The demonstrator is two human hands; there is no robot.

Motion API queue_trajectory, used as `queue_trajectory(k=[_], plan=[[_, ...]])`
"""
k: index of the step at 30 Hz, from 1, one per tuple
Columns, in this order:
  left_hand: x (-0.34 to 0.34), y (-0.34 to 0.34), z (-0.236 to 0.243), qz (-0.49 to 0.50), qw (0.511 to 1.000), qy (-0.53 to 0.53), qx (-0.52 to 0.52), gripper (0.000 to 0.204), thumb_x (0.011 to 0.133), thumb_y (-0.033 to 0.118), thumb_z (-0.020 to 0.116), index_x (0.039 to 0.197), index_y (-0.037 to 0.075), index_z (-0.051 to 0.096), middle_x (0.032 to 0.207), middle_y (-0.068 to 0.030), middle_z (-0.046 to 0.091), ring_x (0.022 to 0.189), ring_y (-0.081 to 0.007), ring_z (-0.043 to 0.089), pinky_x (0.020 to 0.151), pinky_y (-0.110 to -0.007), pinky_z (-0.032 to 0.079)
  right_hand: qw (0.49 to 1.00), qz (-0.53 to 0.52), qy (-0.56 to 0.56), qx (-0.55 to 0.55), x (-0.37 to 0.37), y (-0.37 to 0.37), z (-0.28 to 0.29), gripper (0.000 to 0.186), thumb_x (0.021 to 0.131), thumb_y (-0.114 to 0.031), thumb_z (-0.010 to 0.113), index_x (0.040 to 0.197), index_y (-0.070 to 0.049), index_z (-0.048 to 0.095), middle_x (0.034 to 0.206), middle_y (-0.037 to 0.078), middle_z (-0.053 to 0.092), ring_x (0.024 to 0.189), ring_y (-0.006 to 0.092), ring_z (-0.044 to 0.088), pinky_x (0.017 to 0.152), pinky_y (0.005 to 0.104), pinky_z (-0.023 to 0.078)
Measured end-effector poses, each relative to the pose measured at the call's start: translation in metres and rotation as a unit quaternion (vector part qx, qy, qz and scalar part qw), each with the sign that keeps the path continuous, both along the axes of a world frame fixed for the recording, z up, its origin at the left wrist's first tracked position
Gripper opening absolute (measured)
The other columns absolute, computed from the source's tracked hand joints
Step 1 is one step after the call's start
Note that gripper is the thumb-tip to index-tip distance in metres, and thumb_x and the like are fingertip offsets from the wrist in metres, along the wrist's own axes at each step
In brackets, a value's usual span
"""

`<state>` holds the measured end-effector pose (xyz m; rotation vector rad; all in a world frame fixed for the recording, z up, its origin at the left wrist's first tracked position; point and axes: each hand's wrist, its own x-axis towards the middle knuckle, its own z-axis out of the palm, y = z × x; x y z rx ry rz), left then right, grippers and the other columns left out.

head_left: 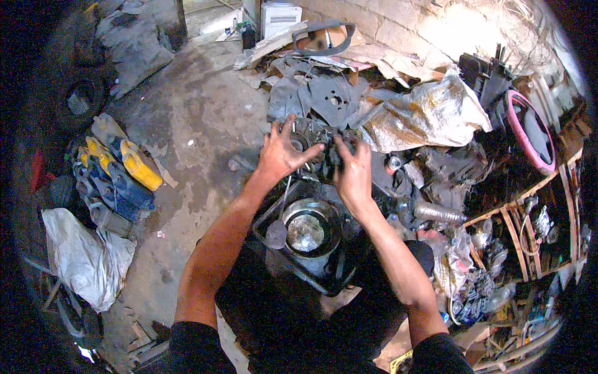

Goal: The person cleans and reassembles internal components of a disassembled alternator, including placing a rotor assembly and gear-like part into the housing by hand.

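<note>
A dark, greasy metal part (304,141) with a ring in its face lies at the upper middle, with my left hand (283,153) gripping its left side, index finger raised along the edge and thumb reaching across the front. My right hand (352,163) has its fingers bent onto the part's dark right side; the fingertips are hard to make out. Below both hands sits a black tray (333,271) holding a round metal pan (327,218) with shiny contents. A thin rod with a dark round end (276,234) rests at the pan's left.
Yellow and blue boots (142,165) and a pale sack (78,262) lie on the stained floor (180,124) at left. Sheets of cardboard and a silver tarp (423,112) lie beyond my hands. At right are a pink ring (547,156), wooden slats (520,237) and plastic scrap.
</note>
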<state>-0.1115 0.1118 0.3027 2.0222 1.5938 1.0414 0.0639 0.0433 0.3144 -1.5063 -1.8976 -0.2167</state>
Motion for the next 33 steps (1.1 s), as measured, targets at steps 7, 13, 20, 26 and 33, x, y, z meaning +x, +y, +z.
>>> queue_trajectory(k=[7,13,20,26,33], plan=[[-0.001,0.003,0.000,0.000,1.000,-0.009,0.001,0.111,0.059,0.066,0.076,0.141,0.003,0.035,0.138,-0.0319,0.036,0.124,-0.0475,0.042,0.102,-0.051,0.038,0.983,-0.019,-0.133,-0.127,-0.008,-0.048,-0.071,0.049,0.080,-0.003,0.051,0.128,0.004,0.048,0.123,0.028,0.046,0.117,0.0430,0.044,0.098,0.0506,0.040],[-0.017,0.017,-0.009,-0.028,0.997,-0.071,-0.023,0.115,0.058,0.062,0.080,0.142,-0.001,0.033,0.136,-0.0312,0.038,0.126,-0.0438,0.042,0.104,-0.044,0.039,0.989,0.019,0.118,0.084,0.005,-0.019,0.001,0.031,0.072,0.003,0.062,0.103,0.006,0.057,0.107,0.029,0.051,0.103,0.0455,0.051,0.092,0.0481,0.043],[-0.022,0.029,-0.016,-0.072,0.997,-0.021,0.008,0.107,0.060,0.050,0.080,0.142,0.000,0.033,0.137,-0.0279,0.039,0.126,-0.0414,0.043,0.104,-0.041,0.040,0.971,0.030,0.207,-0.113,0.003,0.077,0.031,0.049,0.074,-0.012,0.070,0.119,0.003,0.058,0.115,0.023,0.061,0.110,0.0366,0.058,0.097,0.0390,0.044],[-0.018,0.013,0.001,-0.129,0.991,0.001,0.020,0.104,0.059,0.052,0.081,0.143,0.010,0.037,0.138,-0.0249,0.040,0.125,-0.0428,0.043,0.104,-0.047,0.038,0.848,0.198,0.326,-0.369,0.042,0.074,0.012,0.054,0.077,-0.023,0.078,0.121,0.001,0.059,0.116,0.012,0.065,0.104,0.0185,0.060,0.093,0.0322,0.046],[-0.019,0.008,0.005,-0.150,0.987,0.031,0.051,0.101,0.058,0.053,0.082,0.142,0.016,0.040,0.140,-0.0271,0.037,0.126,-0.0462,0.040,0.104,-0.050,0.035,0.959,0.102,0.152,-0.218,0.040,0.072,-0.011,0.044,0.075,-0.017,0.073,0.114,0.001,0.063,0.099,0.012,0.069,0.090,0.0178,0.062,0.085,0.0324,0.048]])
